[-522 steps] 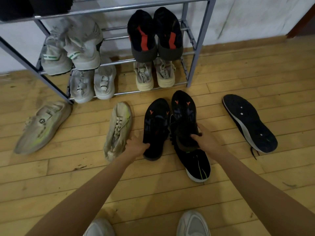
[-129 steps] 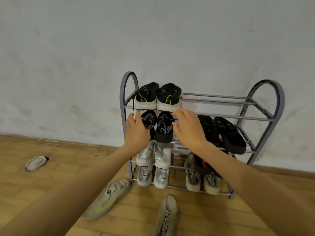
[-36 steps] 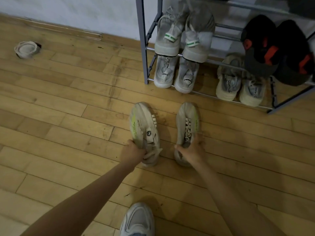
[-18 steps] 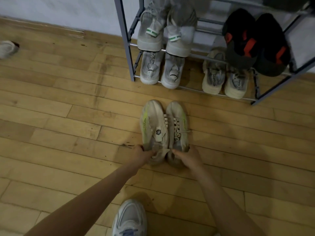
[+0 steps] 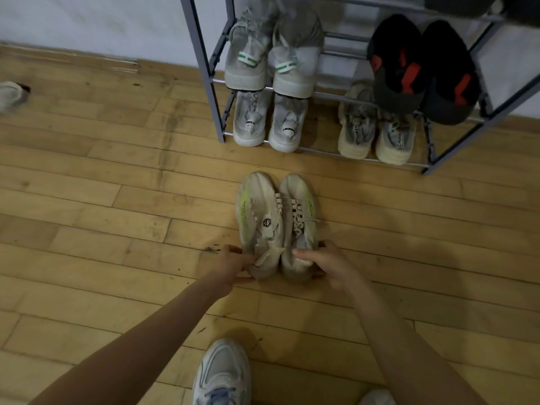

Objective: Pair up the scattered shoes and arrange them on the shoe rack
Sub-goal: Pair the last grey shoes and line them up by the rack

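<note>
Two beige sneakers with neon-yellow stripes lie side by side on the wooden floor, toes toward the rack. My left hand (image 5: 233,266) grips the heel of the left beige sneaker (image 5: 258,217). My right hand (image 5: 330,266) grips the heel of the right beige sneaker (image 5: 299,217). The grey metal shoe rack (image 5: 204,65) stands just beyond them against the wall. It holds a grey pair with green tabs (image 5: 274,54), a white-grey pair (image 5: 268,121), a cream pair (image 5: 377,133) and a black pair with red marks (image 5: 423,71).
A single pale shoe (image 5: 10,95) lies at the far left edge near the wall. My own feet in light sneakers (image 5: 223,372) stand at the bottom of the view. Bare wooden floor stretches to the left of the rack.
The two beige sneakers, apart a second ago, now lie pressed together as a pair, both heels held in my hands. The view has shifted slightly toward the rack.
</note>
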A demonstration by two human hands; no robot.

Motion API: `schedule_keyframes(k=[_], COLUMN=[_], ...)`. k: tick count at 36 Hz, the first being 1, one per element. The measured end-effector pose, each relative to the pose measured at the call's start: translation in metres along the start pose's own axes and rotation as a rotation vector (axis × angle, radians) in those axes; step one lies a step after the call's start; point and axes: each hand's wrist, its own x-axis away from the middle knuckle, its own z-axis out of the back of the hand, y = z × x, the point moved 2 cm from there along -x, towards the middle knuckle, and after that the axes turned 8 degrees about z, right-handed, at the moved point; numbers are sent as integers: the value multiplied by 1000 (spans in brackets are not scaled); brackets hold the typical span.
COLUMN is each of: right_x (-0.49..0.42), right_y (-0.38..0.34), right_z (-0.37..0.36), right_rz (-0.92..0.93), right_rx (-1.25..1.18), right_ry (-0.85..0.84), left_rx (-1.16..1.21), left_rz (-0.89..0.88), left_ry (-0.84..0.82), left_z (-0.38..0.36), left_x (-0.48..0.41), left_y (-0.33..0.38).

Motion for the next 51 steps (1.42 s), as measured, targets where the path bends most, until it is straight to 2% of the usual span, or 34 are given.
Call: schedule_keyframes(k=[5,9,13,20,30,36,42,51], right_x=[12,19,34,72,157,216,271,339], right_y=[-7,-11,-21,-64,-117,-150,-189,-253], right_z=[2,12,21,44,66,78,95,131], right_rz=[24,118,170,290,489,685,814,901], right_rx=[-40,6,-1,50,120,148,71,157], right_ry=[-60,27,88,127,277,372,437,563], left_rx=[27,-11,-51,-124,-262,-347,-315,-272], left_rz=[-42,-71,-119,-261,-478,-660,-802,-921], left_ry=[-78,-128,-104,-138,-186,-177,-196,-244], left_z=[-7,-16,-28,-43,-55,-61,-72,-106], left_x=[11,24,41,82,180,251,316,396], left_y=[5,14,28,65,109,143,172,219])
